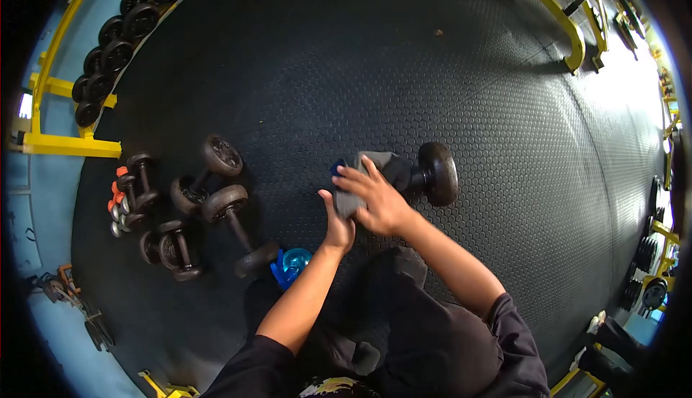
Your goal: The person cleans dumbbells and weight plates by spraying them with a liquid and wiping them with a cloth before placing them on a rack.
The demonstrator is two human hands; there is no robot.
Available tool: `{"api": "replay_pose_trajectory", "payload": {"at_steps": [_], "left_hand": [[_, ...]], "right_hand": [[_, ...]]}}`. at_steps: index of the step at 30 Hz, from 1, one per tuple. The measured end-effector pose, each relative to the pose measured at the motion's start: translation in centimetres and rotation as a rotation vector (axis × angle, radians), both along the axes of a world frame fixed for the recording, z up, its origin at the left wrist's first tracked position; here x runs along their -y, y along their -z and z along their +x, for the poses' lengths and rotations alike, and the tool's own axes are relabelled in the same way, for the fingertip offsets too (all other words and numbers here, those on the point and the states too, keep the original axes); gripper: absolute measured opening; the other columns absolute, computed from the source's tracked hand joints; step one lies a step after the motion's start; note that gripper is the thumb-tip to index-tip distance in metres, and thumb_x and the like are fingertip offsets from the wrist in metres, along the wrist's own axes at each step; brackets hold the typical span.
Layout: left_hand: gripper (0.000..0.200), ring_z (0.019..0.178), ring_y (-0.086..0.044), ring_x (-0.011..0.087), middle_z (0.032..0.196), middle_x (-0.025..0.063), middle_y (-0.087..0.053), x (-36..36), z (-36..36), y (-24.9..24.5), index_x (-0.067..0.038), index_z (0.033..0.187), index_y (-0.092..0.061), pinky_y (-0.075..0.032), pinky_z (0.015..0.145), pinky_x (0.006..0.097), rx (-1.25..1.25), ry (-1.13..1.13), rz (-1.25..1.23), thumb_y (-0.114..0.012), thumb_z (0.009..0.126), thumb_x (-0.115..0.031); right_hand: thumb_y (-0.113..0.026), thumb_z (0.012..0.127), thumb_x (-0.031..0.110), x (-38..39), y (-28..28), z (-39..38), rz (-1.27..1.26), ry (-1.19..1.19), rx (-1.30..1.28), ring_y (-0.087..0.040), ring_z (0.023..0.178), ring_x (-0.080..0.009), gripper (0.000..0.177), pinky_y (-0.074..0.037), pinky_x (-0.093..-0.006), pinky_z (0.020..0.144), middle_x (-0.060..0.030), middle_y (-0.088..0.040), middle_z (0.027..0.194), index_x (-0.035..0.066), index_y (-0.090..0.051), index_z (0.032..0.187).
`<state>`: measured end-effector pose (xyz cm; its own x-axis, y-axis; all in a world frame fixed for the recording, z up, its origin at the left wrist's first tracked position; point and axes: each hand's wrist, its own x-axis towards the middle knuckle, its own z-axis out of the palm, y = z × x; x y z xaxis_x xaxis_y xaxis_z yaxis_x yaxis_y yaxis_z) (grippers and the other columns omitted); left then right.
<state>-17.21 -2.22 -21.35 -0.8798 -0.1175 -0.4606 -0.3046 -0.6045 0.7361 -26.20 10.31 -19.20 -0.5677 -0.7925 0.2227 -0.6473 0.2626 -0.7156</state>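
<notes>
A grey cloth (349, 204) is wrapped over the left end of a black dumbbell (438, 174) on the floor in front of me. The dumbbell's right end stays bare, while the covered end is mostly hidden. My right hand (383, 202) rests on top of the cloth with its fingers stretched and spread, slightly blurred. Below and to the left, my left hand (339, 231) cups the cloth, thumb up; its other fingers are hidden. Near my left forearm sits a clear blue bottle (295, 261) with a blue part beside it.
Several dumbbells (241, 228) lie on the black rubber floor (324, 59) to my left, with small orange-ended ones (120, 182) beyond. A yellow rack (72, 144) of dumbbells stands at the upper left. Yellow machine frames (573, 41) are at the upper right. Another person's legs (613, 347) show lower right.
</notes>
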Motion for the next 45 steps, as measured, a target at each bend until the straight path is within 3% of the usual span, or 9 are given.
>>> {"api": "replay_pose_trajectory", "payload": {"at_steps": [6, 15, 16, 22, 26, 29, 34, 40, 45], "left_hand": [[0.100, 0.150, -0.019, 0.0240, 0.163, 0.0073, -0.022, -0.1, -0.8, 0.0, -0.013, 0.159, -0.011, -0.013, 0.122, 0.0417, -0.046, 0.045, 0.038, -0.008, 0.088, -0.083], [0.097, 0.107, -0.057, 0.0168, 0.115, 0.0005, -0.062, 0.6, -1.5, -1.2, -0.010, 0.133, -0.051, -0.042, 0.102, 0.0369, 0.131, -0.059, 0.134, -0.017, 0.085, -0.088], [0.101, 0.118, -0.054, 0.0194, 0.127, 0.0039, -0.059, 4.2, -0.4, 5.2, -0.009, 0.139, -0.048, -0.041, 0.106, 0.0391, -0.262, 0.265, 0.763, -0.018, 0.084, -0.088], [0.091, 0.142, -0.035, 0.0282, 0.154, 0.0156, -0.036, 1.2, -4.0, -0.1, -0.006, 0.153, -0.029, -0.028, 0.117, 0.0423, 0.131, 0.030, -0.072, -0.027, 0.095, -0.076], [0.072, 0.133, -0.046, 0.0302, 0.142, 0.0193, -0.049, -0.9, -6.3, -0.3, 0.000, 0.143, -0.044, -0.032, 0.113, 0.0411, 0.426, -0.214, -0.573, -0.037, 0.101, -0.058], [0.051, 0.128, -0.051, 0.0306, 0.137, 0.0188, -0.054, -1.1, -5.8, 0.2, 0.002, 0.133, -0.054, -0.037, 0.109, 0.0380, 0.281, -0.223, -0.639, -0.049, 0.101, -0.038], [0.051, 0.127, -0.051, 0.0300, 0.135, 0.0184, -0.055, -1.5, -5.4, -0.5, 0.002, 0.133, -0.053, -0.038, 0.108, 0.0373, 0.290, -0.209, -0.724, -0.049, 0.101, -0.037], [0.053, 0.125, -0.054, 0.0323, 0.134, 0.0211, -0.057, -1.4, -4.8, 1.7, 0.002, 0.133, -0.055, -0.040, 0.107, 0.0382, 0.192, -0.227, -0.870, -0.048, 0.101, -0.039], [0.054, 0.124, -0.055, 0.0357, 0.133, 0.0235, -0.058, -2.3, -3.6, 0.5, 0.002, 0.135, -0.053, -0.041, 0.105, 0.0395, 0.131, -0.221, -0.960, -0.045, 0.103, -0.040]], "right_hand": [[-0.044, 0.097, 0.053, 4.4, 1.6, -8.8, 0.383, 0.241, 1.158, -0.058, 0.120, -0.0411, 0.077, -0.040, -0.0444, 0.105, -0.0365, -0.058, 0.125, -0.017, -0.054, 0.126], [-0.063, 0.084, 0.019, -1.6, 1.7, 8.5, -0.206, 0.193, 0.120, -0.031, 0.145, -0.0374, 0.043, -0.019, -0.0566, 0.121, -0.0177, -0.042, 0.150, 0.000, -0.061, 0.122], [-0.063, 0.084, 0.019, -2.5, 3.5, 9.9, -0.208, 0.204, 0.121, -0.031, 0.145, -0.0374, 0.043, -0.019, -0.0566, 0.121, -0.0177, -0.042, 0.150, 0.000, -0.061, 0.122], [-0.067, 0.080, 0.022, -6.8, 7.9, 12.3, 0.225, 0.021, 0.265, -0.057, 0.120, -0.0329, 0.041, -0.047, -0.0404, 0.102, -0.0178, -0.062, 0.127, 0.000, -0.065, 0.116], [-0.045, 0.101, 0.049, -10.6, 2.0, 10.9, -0.145, 0.856, 1.114, -0.053, 0.070, -0.0172, 0.053, -0.041, -0.0358, 0.065, -0.0036, -0.060, 0.075, 0.000, -0.065, 0.092], [-0.047, 0.103, 0.035, -13.6, -5.6, 8.8, -0.981, 0.951, 1.175, -0.059, 0.117, -0.0250, 0.044, -0.046, -0.0456, 0.104, -0.0124, -0.059, 0.127, 0.000, -0.050, 0.130], [-0.053, 0.098, 0.031, -15.6, -10.7, 4.3, -0.321, 0.556, 0.100, -0.038, 0.142, -0.0339, 0.059, -0.029, -0.0450, 0.117, -0.0215, -0.038, 0.153, -0.002, -0.042, 0.145], [-0.062, 0.089, 0.030, -12.9, -6.2, -0.2, 0.605, 0.289, -0.257, -0.034, 0.144, -0.0327, 0.046, -0.035, -0.0501, 0.114, 0.0025, -0.051, 0.146, 0.011, -0.062, 0.132], [-0.055, 0.091, 0.040, -8.4, -3.8, -8.3, 0.808, 0.294, 0.208, -0.059, 0.121, -0.0332, 0.044, -0.051, -0.0489, 0.095, -0.0151, -0.066, 0.125, 0.004, -0.073, 0.110]]}}
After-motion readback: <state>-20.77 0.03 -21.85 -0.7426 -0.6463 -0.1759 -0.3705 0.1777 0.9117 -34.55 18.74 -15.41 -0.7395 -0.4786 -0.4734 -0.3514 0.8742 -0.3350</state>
